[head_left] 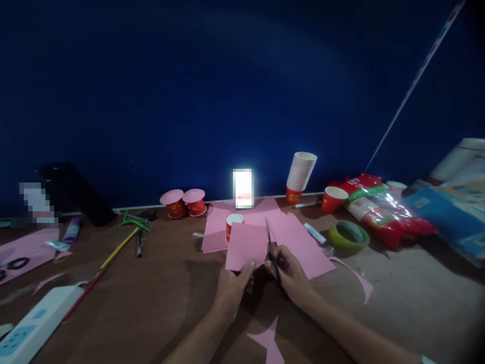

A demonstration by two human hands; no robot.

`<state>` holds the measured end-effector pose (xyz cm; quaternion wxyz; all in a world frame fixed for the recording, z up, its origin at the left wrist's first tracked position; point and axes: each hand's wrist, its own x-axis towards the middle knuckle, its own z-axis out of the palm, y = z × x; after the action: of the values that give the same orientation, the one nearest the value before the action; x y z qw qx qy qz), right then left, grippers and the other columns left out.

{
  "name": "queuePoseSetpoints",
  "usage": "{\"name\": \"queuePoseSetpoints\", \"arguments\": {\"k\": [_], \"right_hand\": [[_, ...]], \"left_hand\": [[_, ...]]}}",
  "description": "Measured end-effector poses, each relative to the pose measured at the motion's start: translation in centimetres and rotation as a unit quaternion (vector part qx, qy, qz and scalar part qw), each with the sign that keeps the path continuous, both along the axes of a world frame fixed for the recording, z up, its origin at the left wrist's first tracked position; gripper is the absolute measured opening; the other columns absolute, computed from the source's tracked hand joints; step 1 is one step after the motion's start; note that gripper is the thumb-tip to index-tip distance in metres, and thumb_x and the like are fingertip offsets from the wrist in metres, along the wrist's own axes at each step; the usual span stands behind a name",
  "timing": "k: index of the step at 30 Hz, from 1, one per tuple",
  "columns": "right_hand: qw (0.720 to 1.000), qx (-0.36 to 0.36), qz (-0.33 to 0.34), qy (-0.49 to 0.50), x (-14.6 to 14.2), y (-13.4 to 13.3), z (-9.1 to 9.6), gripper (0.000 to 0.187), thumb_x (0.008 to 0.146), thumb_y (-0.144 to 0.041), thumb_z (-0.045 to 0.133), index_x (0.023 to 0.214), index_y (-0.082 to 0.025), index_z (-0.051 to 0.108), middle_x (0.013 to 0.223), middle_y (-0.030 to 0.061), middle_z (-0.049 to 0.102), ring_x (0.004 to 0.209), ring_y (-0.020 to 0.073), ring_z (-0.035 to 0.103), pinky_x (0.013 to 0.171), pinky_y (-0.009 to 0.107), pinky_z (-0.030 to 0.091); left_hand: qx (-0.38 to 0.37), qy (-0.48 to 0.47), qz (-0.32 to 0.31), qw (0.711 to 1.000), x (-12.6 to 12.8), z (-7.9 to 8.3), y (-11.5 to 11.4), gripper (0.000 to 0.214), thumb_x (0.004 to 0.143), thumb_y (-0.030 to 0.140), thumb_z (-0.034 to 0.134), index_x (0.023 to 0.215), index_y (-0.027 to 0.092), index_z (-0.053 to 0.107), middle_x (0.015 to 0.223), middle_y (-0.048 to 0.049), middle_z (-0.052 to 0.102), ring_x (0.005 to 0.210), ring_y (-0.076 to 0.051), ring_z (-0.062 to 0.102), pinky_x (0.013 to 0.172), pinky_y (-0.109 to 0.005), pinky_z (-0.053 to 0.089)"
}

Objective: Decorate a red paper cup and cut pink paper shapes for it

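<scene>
My left hand [235, 285] pinches the lower edge of a square piece of pink paper [246, 245], thumb on top. In my right hand [290, 273] is a pair of scissors [270, 247], blades pointing away from me along the paper's right edge. Whether the blades touch the paper I cannot tell. Behind the piece stands a red and white paper cup [234, 219], partly hidden by it. Larger pink sheets [303, 253] lie under and beside my hands. A pink offcut [268, 339] rests on the table close to me.
Two red cups topped with pink discs [182, 198] stand at the back left. A bright phone screen [243, 188] is upright behind the sheets. Rightward are a tall cup stack [301, 174], a single cup [333, 199], yellow-green tape [348, 236] and a red bag [379, 207]. A power strip [36, 316] lies left.
</scene>
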<state>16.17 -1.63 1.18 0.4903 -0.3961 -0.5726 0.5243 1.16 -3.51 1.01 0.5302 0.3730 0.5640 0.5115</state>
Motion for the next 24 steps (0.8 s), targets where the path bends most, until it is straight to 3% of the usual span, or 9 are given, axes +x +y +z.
{"name": "queuePoseSetpoints", "arguments": {"k": [19, 24], "right_hand": [[1.0, -0.01, -0.004, -0.008, 0.19, -0.17, -0.21, 0.022, 0.081, -0.032, 0.06, 0.077, -0.022, 0.041, 0.067, -0.0054, 0.046, 0.06, 0.0095, 0.042, 0.054, 0.02, 0.036], [1.0, -0.006, -0.001, 0.001, 0.15, -0.27, -0.04, 0.022, 0.082, -0.031, 0.06, 0.095, -0.023, 0.044, 0.077, -0.0024, 0.055, 0.069, 0.0124, 0.053, 0.064, 0.024, 0.044]], "left_hand": [[0.01, -0.017, 0.008, 1.0, 0.08, 0.05, 0.03, 0.037, 0.066, 0.041, 0.068, 0.084, 0.009, 0.063, 0.054, -0.001, 0.057, 0.045, -0.01, 0.048, 0.041, -0.02, 0.041], [0.003, -0.041, 0.007, 0.999, 0.05, -0.12, 0.03, 0.035, 0.067, 0.043, 0.067, 0.077, 0.01, 0.062, 0.052, 0.0003, 0.054, 0.042, -0.01, 0.047, 0.038, -0.021, 0.039]]}}
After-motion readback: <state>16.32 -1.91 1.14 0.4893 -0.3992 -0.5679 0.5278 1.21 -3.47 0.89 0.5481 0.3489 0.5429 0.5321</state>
